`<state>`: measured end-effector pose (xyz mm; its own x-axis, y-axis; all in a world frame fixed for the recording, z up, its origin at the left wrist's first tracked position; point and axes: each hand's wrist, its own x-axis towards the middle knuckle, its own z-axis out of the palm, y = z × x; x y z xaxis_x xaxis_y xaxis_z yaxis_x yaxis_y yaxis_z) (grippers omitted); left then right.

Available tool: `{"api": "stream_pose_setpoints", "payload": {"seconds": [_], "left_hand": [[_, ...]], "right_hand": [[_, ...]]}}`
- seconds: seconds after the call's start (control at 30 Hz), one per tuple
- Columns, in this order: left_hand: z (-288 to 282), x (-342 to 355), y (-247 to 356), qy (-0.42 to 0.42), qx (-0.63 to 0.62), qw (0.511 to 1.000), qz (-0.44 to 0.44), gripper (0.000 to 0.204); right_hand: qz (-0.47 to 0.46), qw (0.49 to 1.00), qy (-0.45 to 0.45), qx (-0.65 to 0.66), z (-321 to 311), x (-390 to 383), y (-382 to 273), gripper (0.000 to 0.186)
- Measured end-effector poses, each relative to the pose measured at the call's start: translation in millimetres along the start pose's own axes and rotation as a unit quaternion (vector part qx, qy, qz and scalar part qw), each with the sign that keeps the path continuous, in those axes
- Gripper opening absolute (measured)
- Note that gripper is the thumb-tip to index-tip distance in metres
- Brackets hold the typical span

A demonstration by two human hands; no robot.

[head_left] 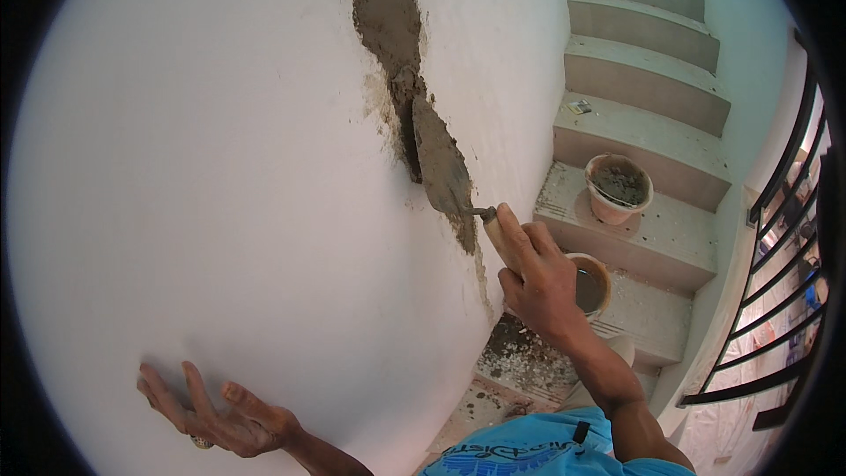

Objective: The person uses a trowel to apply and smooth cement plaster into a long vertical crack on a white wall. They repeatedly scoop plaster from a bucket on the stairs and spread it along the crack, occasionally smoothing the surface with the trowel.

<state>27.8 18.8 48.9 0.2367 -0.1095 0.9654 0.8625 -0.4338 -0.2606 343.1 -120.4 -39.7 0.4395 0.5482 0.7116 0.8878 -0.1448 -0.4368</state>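
My right hand (539,280) is wrapped round the wooden handle of a trowel (443,163). The trowel's pointed blade, smeared with grey mortar, lies against the wall over a long vertical channel. Wet mortar (381,4) fills the upper part of that channel, and a dark gap (409,143) shows just left of the blade. Below the blade, a ragged strip of mortar tapers down the white wall (220,211). At the lower left my left hand (225,419) has its fingers spread near the wall, holding nothing; whether the fingertips touch it I cannot tell.
Concrete stairs (648,75) climb on the right. A bucket of mortar (619,187) stands on one step, and a bucket of murky liquid (589,285) on a lower one. Crumbled debris (524,357) lies at the wall's foot. A black metal railing (775,278) borders the far right.
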Motion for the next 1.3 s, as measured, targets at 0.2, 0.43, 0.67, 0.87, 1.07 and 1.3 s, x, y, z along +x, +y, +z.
{"api": "stream_pose_setpoints", "payload": {"seconds": [0.2, 0.43, 0.67, 0.87, 1.07, 1.3], "left_hand": [[3.0, -1.0, -0.7, 0.01, -0.014, 1.0, -0.008, 0.033], [-2.4, -1.3, -1.9, 0.002, 0.003, 1.0, -0.005, 0.031], [2.6, -3.2, 1.6, 0.013, 0.016, 1.0, -0.019, 0.032], [4.5, -0.8, -0.3, 0.02, -0.019, 1.0, -0.01, 0.03], [-2.8, -1.4, 0.8, 0.005, 0.02, 1.0, -0.009, 0.031], [1.6, -0.5, 3.7, 0.012, 0.015, 0.999, -0.029, 0.031]], "right_hand": [[-0.023, 0.998, 0.05, -0.008, -6.1, 15.6, 0.9, 0.079], [0.009, 0.999, -0.032, -0.037, -10.2, -27.5, -0.2, 0.079], [0.02, 1.0, 0.005, -0.018, -20.4, -16.9, 0.9, 0.081], [-0.018, 0.999, 0.007, -0.049, -21.1, 8.1, 1.8, 0.081], [0.015, 0.991, -0.101, -0.081, -64.4, -31.6, -5.5, 0.079], [0.037, 0.999, -0.024, -0.023, -50.9, -6.3, -2.8, 0.078]]}}
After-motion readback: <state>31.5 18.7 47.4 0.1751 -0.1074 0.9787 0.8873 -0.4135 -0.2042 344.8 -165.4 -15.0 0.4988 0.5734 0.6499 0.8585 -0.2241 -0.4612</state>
